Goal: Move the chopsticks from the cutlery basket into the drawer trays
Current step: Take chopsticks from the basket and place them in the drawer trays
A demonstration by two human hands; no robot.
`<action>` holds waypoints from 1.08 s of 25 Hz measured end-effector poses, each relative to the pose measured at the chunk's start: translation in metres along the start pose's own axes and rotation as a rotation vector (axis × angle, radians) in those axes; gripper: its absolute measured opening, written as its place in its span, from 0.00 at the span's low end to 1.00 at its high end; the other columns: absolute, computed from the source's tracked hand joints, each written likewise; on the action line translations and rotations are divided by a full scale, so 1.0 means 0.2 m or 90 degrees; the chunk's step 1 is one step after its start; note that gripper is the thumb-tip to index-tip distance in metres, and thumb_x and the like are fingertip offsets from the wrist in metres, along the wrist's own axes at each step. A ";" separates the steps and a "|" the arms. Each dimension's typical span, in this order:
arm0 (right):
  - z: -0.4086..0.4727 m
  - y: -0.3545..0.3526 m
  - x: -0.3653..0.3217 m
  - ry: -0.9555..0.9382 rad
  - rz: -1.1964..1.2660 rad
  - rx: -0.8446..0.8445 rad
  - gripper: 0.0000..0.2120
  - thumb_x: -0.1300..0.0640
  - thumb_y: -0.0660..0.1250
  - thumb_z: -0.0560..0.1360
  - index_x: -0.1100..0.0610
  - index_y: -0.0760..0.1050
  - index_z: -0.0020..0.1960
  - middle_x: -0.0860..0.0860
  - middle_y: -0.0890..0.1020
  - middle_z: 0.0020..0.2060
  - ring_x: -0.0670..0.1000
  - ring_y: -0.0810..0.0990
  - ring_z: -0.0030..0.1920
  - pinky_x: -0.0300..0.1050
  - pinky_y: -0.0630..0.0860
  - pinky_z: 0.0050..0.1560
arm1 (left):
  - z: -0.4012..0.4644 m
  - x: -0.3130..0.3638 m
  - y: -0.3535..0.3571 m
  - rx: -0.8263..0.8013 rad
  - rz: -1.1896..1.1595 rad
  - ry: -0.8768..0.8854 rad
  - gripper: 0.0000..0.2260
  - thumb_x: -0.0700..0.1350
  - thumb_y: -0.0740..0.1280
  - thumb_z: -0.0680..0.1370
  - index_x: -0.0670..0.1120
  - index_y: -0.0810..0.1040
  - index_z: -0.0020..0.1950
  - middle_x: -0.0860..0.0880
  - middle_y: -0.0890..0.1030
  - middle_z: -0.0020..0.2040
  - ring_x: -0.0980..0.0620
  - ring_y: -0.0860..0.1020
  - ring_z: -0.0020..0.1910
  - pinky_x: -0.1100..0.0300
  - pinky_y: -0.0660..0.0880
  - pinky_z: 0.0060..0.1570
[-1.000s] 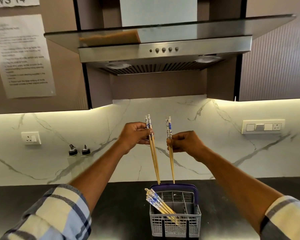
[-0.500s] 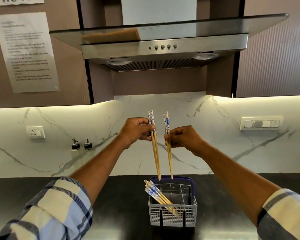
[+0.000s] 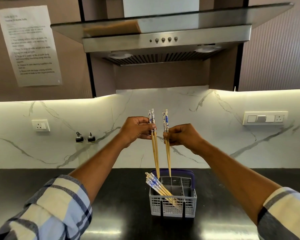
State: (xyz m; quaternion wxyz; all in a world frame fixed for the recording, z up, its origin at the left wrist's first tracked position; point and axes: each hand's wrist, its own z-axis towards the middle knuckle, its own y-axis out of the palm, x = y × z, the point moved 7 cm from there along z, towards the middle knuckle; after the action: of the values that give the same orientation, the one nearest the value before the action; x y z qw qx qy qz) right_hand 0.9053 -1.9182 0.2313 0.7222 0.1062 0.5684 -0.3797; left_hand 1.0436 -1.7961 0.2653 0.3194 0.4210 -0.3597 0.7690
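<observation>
A grey plastic cutlery basket (image 3: 173, 207) with a purple handle stands on the black counter. Several wooden chopsticks with blue-and-white tops (image 3: 157, 187) lean out of its left compartment. My left hand (image 3: 137, 129) pinches a pair of chopsticks (image 3: 155, 153) held upright above the basket, tips down near the basket's back rim. My right hand (image 3: 182, 135) pinches a second upright pair (image 3: 168, 156) just to the right of the first. No drawer or tray is in view.
The black counter (image 3: 111, 196) runs along a white marble backsplash. A steel range hood (image 3: 163, 40) hangs overhead. Wall sockets (image 3: 41, 125) and two small knobs (image 3: 84, 137) sit on the left, a switch panel (image 3: 265, 118) on the right. A printed sheet (image 3: 29, 45) is taped to the cabinet.
Both hands stay up with their chopstick pairs, drawing slightly closer together. The view has tilted down a little, so the basket sits higher in frame.
</observation>
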 end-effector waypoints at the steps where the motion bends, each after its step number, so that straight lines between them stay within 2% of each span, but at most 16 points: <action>1: -0.02 0.02 0.02 0.005 0.010 -0.002 0.08 0.60 0.72 0.74 0.65 0.83 0.50 0.61 0.86 0.43 0.55 0.86 0.42 0.43 0.83 0.46 | -0.03 -0.02 0.00 -0.001 -0.005 -0.009 0.09 0.38 0.70 0.76 0.38 0.81 0.56 0.41 0.86 0.45 0.47 0.86 0.41 0.57 0.83 0.41; 5: -0.18 0.18 0.22 0.071 0.052 -0.015 0.09 0.60 0.73 0.73 0.65 0.83 0.50 0.59 0.86 0.43 0.57 0.86 0.44 0.45 0.83 0.48 | -0.23 -0.28 0.03 -0.023 -0.043 -0.085 0.07 0.36 0.71 0.75 0.39 0.81 0.53 0.42 0.86 0.44 0.48 0.86 0.41 0.56 0.84 0.41; 7: -0.31 0.27 0.39 0.137 0.051 -0.017 0.10 0.59 0.74 0.72 0.64 0.83 0.50 0.57 0.87 0.42 0.55 0.87 0.43 0.45 0.83 0.48 | -0.40 -0.48 0.04 -0.045 -0.069 -0.145 0.06 0.35 0.70 0.75 0.38 0.81 0.52 0.42 0.85 0.43 0.49 0.86 0.40 0.59 0.83 0.39; 11: -0.60 0.51 0.76 0.258 0.119 0.004 0.09 0.62 0.75 0.72 0.66 0.83 0.49 0.56 0.86 0.37 0.50 0.85 0.37 0.39 0.82 0.41 | -0.78 -0.95 0.02 -0.094 -0.076 -0.269 0.05 0.35 0.70 0.76 0.39 0.82 0.51 0.39 0.85 0.44 0.48 0.86 0.41 0.58 0.83 0.40; 13: -0.79 0.66 0.98 0.332 0.157 0.018 0.07 0.63 0.74 0.73 0.67 0.82 0.48 0.59 0.86 0.38 0.52 0.86 0.39 0.41 0.83 0.41 | -1.00 -1.20 0.00 -0.119 -0.090 -0.340 0.05 0.34 0.69 0.76 0.37 0.81 0.51 0.39 0.85 0.43 0.48 0.85 0.39 0.56 0.84 0.40; 17: -1.20 0.92 1.34 0.466 0.139 0.053 0.06 0.63 0.73 0.73 0.65 0.83 0.48 0.62 0.86 0.42 0.57 0.87 0.42 0.46 0.84 0.44 | -1.36 -1.59 -0.02 -0.162 -0.116 -0.461 0.04 0.35 0.69 0.77 0.38 0.81 0.51 0.41 0.85 0.42 0.45 0.85 0.41 0.52 0.84 0.44; 22: -1.60 1.12 1.62 0.586 0.131 0.108 0.06 0.61 0.73 0.73 0.63 0.84 0.48 0.61 0.86 0.43 0.57 0.87 0.42 0.49 0.84 0.48 | -1.70 -1.88 0.06 -0.230 -0.149 -0.538 0.07 0.36 0.70 0.76 0.36 0.80 0.54 0.39 0.85 0.45 0.45 0.85 0.42 0.54 0.83 0.43; 27: -1.77 1.16 1.73 0.632 0.111 0.132 0.06 0.61 0.75 0.72 0.63 0.84 0.47 0.58 0.87 0.41 0.57 0.87 0.43 0.50 0.84 0.48 | -1.85 -2.00 0.15 -0.234 -0.170 -0.578 0.07 0.35 0.69 0.77 0.36 0.80 0.54 0.39 0.85 0.45 0.47 0.85 0.41 0.58 0.83 0.41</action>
State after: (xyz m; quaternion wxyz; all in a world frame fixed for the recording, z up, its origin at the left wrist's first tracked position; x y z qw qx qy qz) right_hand 0.8211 -1.6984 -0.2631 0.3801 0.3917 0.7912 -0.2758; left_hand 1.0419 -1.5829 -0.2374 0.2950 0.6918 -0.5347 0.3854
